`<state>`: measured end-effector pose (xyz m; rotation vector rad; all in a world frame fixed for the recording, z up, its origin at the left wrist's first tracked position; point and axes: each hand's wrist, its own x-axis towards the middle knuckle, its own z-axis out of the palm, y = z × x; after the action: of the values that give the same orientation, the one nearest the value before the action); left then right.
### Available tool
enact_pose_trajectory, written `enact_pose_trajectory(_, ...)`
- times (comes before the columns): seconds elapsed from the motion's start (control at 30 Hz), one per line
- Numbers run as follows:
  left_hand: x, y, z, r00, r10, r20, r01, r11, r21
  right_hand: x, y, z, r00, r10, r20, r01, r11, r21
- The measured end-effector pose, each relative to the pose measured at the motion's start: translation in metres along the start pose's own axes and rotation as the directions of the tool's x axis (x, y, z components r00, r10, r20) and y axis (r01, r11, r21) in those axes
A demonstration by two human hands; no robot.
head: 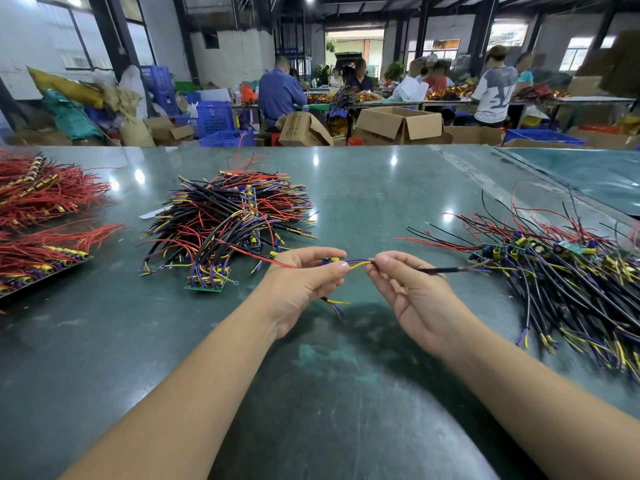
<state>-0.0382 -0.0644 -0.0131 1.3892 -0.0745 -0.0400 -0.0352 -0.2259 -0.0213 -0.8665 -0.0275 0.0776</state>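
Head view. The left hand (308, 282) pinches a small board (330, 260) between thumb and curled fingers. The right hand (412, 299) pinches the blue and yellow wires (358, 263) where they enter the black sleeve (438, 270). Board and wires are held in the air between the two hands, above the green table (329, 375) and between the piles.

Risks, as I judge them:
- The wires look taut between the hands, so a hard pull could strain them where they join the board.
- The red lead (263, 258) trails left from the board toward the middle pile (228, 223). Lifting or swinging the board could snag it and drag other pieces along.
- The sleeve's far end lies just beside the right pile (554, 271), so a sweep to the right would tangle it there.
- More wire ends hang below the left hand, near the table, and could catch on the surface.

Room:
- Open table lies between the middle and right piles and on the near side toward the person.
- The red bundles (41, 188) sit well apart on the far left.
- The table's far edge lies beyond the piles. The near edge is out of frame.
- A second mat (588, 174) meets the table at back right.
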Motion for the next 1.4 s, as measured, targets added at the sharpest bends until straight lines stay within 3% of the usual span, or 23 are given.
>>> enact_pose_trajectory(0.2, 0.006, 0.002, -0.004, 0.979, 0.103, -0.175, -0.109, 0.994, -0.029, 0.008, -0.008, -0.006, 0.974, -0.139, -0.177, 0.158, 0.982, 0.102)
enact_pose_trajectory(0.5, 0.004, 0.000, -0.001, 0.974, 0.185, -0.129, -0.178, 0.982, 0.067, 0.011, -0.019, -0.012, 0.906, -0.189, -0.379, 0.225, 0.973, 0.055)
enact_pose_trajectory(0.8, 0.006, 0.000, -0.003, 0.979, 0.168, -0.115, -0.167, 0.986, 0.018, 0.012, -0.022, -0.011, 0.919, -0.194, -0.344, 0.234, 0.969, 0.077)
enact_pose_trajectory(1.03, 0.005, -0.003, 0.001, 0.990, 0.129, -0.052, -0.131, 0.991, -0.027, 0.018, -0.023, -0.015, 0.906, -0.081, -0.416, 0.164, 0.972, 0.169)
enact_pose_trajectory(1.4, 0.007, -0.001, -0.002, 0.991, 0.107, -0.075, -0.112, 0.991, -0.071, 0.020, -0.022, -0.019, 0.917, -0.109, -0.383, 0.187, 0.967, 0.172)
